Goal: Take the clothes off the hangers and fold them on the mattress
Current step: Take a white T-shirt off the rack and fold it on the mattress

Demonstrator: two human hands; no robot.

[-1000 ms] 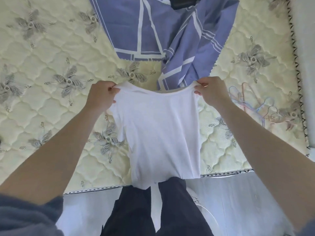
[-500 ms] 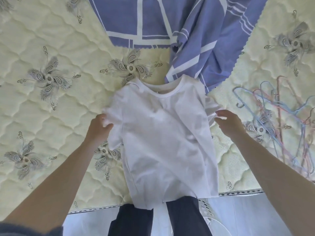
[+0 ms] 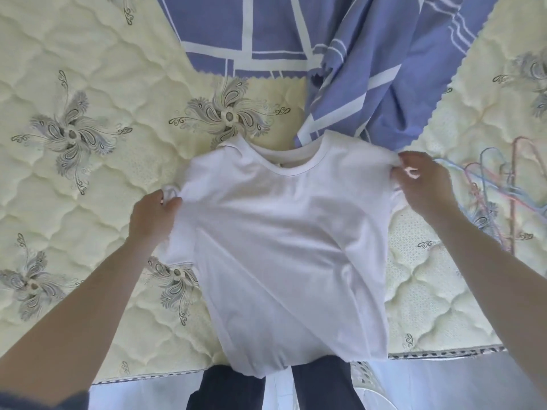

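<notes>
A white T-shirt (image 3: 290, 238) lies spread front-up on the cream quilted mattress (image 3: 97, 179), neck away from me, its hem hanging over the near edge. My left hand (image 3: 152, 216) grips the shirt's left sleeve, fingers curled round the cloth. My right hand (image 3: 421, 182) pinches the right shoulder and sleeve and holds it slightly raised. A heap of thin wire hangers (image 3: 497, 187), pink and blue, lies on the mattress just right of my right hand.
A blue cloth with white stripes (image 3: 340, 54) lies on the mattress beyond the shirt's neck and touches it. The mattress edge (image 3: 444, 355) runs along the bottom, with pale floor and my dark trousers (image 3: 228, 389) below it.
The shirt went from hanging by its shoulders to lying on the mattress. Both hands slid from the shoulders out to the sleeves and now pull them apart.
</notes>
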